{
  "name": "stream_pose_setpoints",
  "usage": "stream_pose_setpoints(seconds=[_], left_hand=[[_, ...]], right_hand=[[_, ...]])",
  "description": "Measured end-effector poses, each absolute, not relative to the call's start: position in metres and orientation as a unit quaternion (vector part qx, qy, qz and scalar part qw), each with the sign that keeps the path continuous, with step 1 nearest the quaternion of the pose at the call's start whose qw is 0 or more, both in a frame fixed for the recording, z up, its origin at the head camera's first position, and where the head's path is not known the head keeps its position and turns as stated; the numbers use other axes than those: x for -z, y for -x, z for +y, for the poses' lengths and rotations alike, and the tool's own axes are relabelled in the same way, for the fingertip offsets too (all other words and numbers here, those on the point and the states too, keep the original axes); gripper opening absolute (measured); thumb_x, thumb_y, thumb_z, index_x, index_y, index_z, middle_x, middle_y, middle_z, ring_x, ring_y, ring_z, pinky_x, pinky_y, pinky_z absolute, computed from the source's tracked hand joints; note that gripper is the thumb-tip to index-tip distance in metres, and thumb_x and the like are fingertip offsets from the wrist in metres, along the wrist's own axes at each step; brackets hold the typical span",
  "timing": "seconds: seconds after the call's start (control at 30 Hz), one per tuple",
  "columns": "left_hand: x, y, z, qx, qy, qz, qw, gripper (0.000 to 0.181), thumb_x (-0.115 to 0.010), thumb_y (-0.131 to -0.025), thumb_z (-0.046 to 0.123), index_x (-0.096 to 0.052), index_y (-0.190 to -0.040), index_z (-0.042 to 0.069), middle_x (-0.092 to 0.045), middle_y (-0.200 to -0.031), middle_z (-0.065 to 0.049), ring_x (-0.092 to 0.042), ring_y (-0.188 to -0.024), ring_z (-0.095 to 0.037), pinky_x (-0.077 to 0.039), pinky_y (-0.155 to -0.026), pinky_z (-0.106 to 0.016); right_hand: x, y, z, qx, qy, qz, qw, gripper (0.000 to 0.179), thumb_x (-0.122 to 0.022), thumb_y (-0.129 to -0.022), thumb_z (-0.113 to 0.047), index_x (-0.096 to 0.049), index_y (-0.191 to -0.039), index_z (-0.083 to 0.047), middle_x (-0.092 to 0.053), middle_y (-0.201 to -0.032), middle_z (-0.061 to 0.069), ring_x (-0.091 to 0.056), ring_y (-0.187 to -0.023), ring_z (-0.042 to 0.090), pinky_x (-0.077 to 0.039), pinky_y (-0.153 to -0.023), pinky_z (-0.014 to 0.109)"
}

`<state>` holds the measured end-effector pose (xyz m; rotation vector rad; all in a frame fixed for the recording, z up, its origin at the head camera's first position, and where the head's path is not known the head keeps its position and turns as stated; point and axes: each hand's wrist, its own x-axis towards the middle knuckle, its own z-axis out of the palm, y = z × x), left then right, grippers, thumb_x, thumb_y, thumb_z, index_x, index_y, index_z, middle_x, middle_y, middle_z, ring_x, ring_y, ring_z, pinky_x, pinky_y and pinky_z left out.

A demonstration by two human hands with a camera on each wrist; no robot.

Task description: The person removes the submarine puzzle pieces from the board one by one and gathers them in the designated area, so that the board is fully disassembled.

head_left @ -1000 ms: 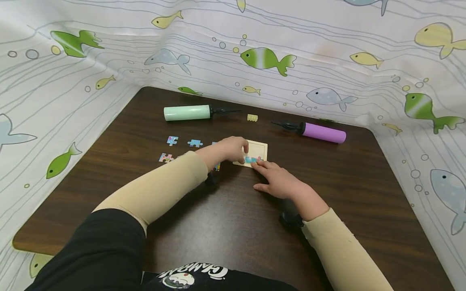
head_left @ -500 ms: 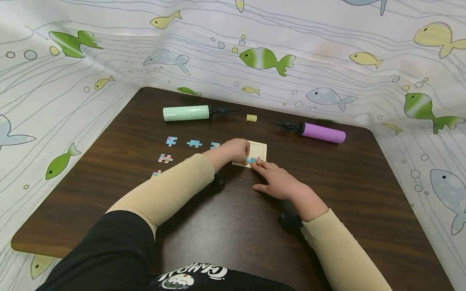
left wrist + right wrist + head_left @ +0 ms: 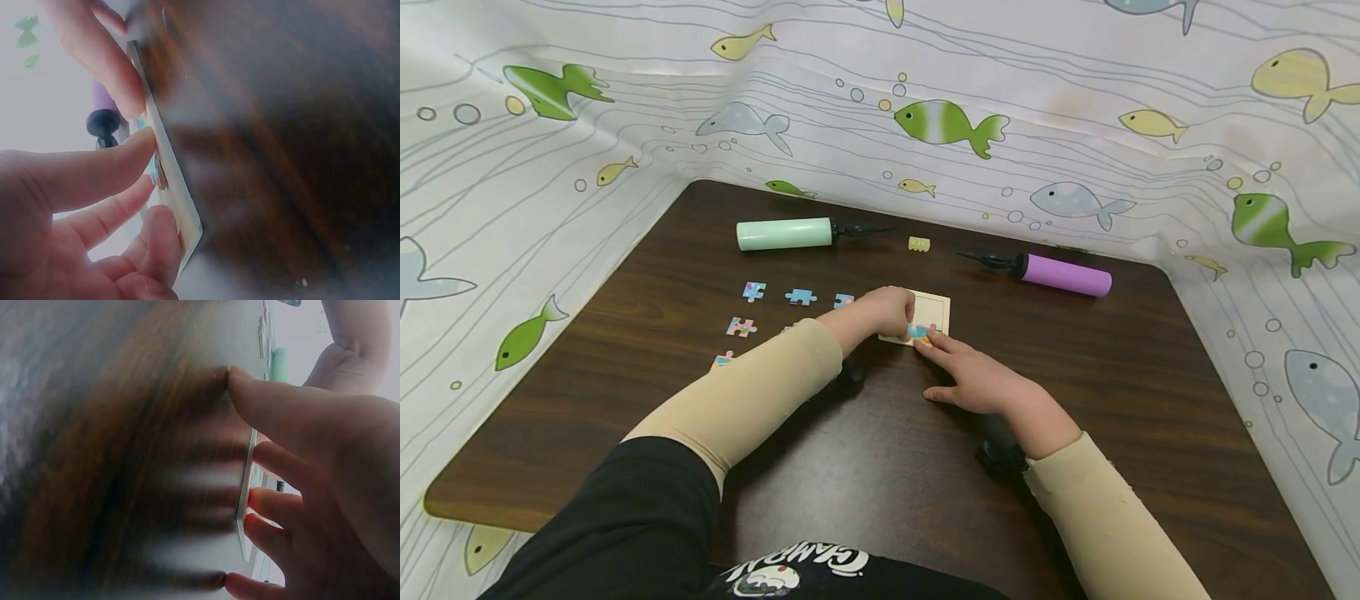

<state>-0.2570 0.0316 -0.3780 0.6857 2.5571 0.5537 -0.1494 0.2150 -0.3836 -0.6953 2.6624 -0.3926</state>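
Note:
A small pale wooden puzzle tray (image 3: 937, 308) lies mid-table, with colourful jigsaw pieces (image 3: 919, 332) along its near side. Over the tray's left part, my left hand (image 3: 889, 310) pinches a jigsaw piece (image 3: 160, 175) between thumb and fingers, close over the tray floor. Its fingers cover much of that piece. My right hand (image 3: 976, 372) is spread out, its fingertips resting at the tray's near edge and its thumb touching the table. In the right wrist view, several of its fingers (image 3: 275, 503) lie along the tray's rim.
Loose jigsaw pieces, among them a blue one (image 3: 801, 297) and a pink one (image 3: 741, 327), lie left of the tray, some behind the left arm. A mint hand pump (image 3: 786, 233), a small yellow block (image 3: 919, 244) and a purple hand pump (image 3: 1066, 274) lie farther back.
My left hand has moved slightly right and lower over the tray, uncovering loose pieces at the left. My right fingertips have slid a little toward the tray's near edge.

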Motion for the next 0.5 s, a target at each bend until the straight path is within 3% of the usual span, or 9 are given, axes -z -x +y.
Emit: stream_pose_setpoints(seconds=[0.5], left_hand=[[0.3767,0.2547,0.0302,-0.212,-0.251,0.921,0.208,0.024,-0.08,-0.083,0.014,-0.057,-0.091,0.011,-0.057,-0.091,-0.006,-0.051,-0.078,-0.022,-0.04,-0.064,-0.033]], right_hand=[[0.3823,0.1489,0.2162,0.159,0.242,0.938,0.189,0.077,-0.067,-0.094,-0.039,-0.026,-0.157,-0.021,-0.007,-0.164,0.008,-0.017,-0.147,0.033,-0.026,-0.111,0.052]])
